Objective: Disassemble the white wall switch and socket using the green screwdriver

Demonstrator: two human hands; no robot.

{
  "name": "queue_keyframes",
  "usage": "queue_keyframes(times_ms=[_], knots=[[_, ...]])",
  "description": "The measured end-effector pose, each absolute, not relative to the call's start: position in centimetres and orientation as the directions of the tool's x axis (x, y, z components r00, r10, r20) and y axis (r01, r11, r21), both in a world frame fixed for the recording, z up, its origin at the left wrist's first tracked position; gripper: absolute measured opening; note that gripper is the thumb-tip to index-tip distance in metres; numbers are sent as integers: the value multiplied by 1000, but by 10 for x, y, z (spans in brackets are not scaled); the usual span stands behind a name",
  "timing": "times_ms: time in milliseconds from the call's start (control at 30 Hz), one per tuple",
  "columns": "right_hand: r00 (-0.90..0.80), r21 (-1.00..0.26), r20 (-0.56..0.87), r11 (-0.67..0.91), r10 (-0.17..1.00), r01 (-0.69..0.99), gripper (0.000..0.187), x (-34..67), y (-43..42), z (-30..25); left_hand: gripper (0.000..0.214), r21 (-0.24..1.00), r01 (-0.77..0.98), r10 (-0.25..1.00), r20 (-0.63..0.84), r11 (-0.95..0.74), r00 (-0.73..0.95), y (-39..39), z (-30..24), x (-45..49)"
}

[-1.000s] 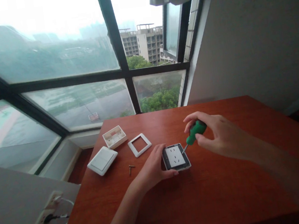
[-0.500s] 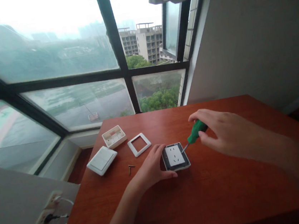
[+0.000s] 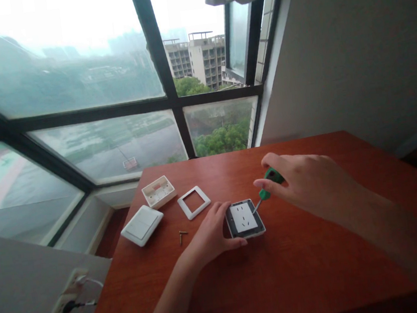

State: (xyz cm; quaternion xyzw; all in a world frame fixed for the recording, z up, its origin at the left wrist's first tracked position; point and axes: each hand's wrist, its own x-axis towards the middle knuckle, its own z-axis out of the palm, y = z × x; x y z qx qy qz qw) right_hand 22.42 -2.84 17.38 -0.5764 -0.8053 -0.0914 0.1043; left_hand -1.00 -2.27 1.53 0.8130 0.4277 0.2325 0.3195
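Observation:
A wall socket (image 3: 244,216) with a white face and dark surround lies on the wooden table. My left hand (image 3: 215,233) grips it from the left, fingers at its far edge and thumb at its near edge. In my right hand (image 3: 289,175) is a screwdriver (image 3: 272,179) with a green handle, held tilted. Its metal shaft meets the right part of the socket's dark surround; the very tip is too small to make out. Left of the socket lies a white square frame (image 3: 194,202). Several brass-coloured screws (image 3: 181,236) rest near my left wrist.
A white switch (image 3: 142,225) and an open white back box (image 3: 159,192) lie near the left edge of the table (image 3: 320,274). Windows stand behind the table. Wall outlets (image 3: 65,306) with plugged-in cables are at lower left.
My right hand has turned around the screwdriver handle, its thumb swinging leftward and upward. The screwdriver stands a little steeper. My left hand and the socket have stayed in place.

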Motion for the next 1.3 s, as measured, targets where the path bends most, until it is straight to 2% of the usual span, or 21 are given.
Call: queue_keyframes(times_ms=[33, 100, 167, 233, 300, 367, 500, 567, 667, 733, 800, 900, 1000, 1067, 1200, 1233, 1300], knots=[[-297, 56, 261, 292, 919, 955, 36, 224, -27, 174, 90, 717, 548, 844, 107, -431, 525, -23, 15, -10], [-332, 11, 247, 340, 910, 940, 29, 225, -25, 175, 91, 714, 550, 846, 113, -434, 521, -23, 14, -10], [-428, -140, 251, 470, 868, 871, 25, 229, -25, 175, 92, 713, 550, 845, 115, -436, 522, -23, 14, -10], [-533, -317, 239, 584, 812, 747, 37, 234, -25, 176, 93, 710, 553, 845, 112, -436, 522, -23, 13, -10], [-571, -422, 235, 612, 787, 669, 44, 235, -27, 176, 95, 706, 559, 846, 108, -435, 522, -23, 12, -10], [-515, -409, 260, 576, 817, 708, 40, 233, -28, 175, 98, 705, 563, 847, 104, -433, 521, -23, 11, -11], [-351, -233, 315, 430, 882, 872, 23, 224, -25, 171, 98, 714, 560, 849, 93, -421, 520, -23, 12, -11], [-322, -206, 320, 397, 891, 894, 22, 221, -23, 170, 95, 721, 555, 850, 89, -415, 520, -23, 13, -11], [-354, -293, 322, 448, 878, 845, 20, 220, -24, 172, 92, 727, 548, 848, 88, -413, 523, -24, 15, -11], [-427, -363, 302, 517, 852, 776, 32, 222, -26, 174, 90, 730, 543, 847, 90, -414, 524, -24, 16, -10], [-475, -379, 290, 556, 831, 740, 36, 224, -28, 175, 89, 733, 541, 847, 90, -412, 524, -24, 17, -10], [-391, -237, 296, 464, 872, 854, 24, 225, -25, 174, 88, 735, 540, 846, 87, -411, 525, -24, 19, -10], [-261, -37, 280, 282, 924, 959, 36, 225, -20, 171, 88, 731, 544, 848, 89, -412, 523, -24, 19, -10], [-239, 2, 269, 247, 933, 969, 39, 224, -17, 170, 88, 726, 547, 846, 90, -417, 526, -25, 20, -10], [-278, -111, 293, 321, 915, 940, 21, 221, -19, 170, 86, 730, 534, 842, 104, -426, 529, -25, 21, -10], [-295, -161, 300, 353, 907, 922, 19, 220, -21, 170, 87, 732, 532, 843, 107, -426, 528, -25, 21, -10], [-343, -262, 298, 422, 891, 868, 28, 218, -26, 171, 88, 733, 534, 844, 101, -422, 527, -26, 21, -10]])
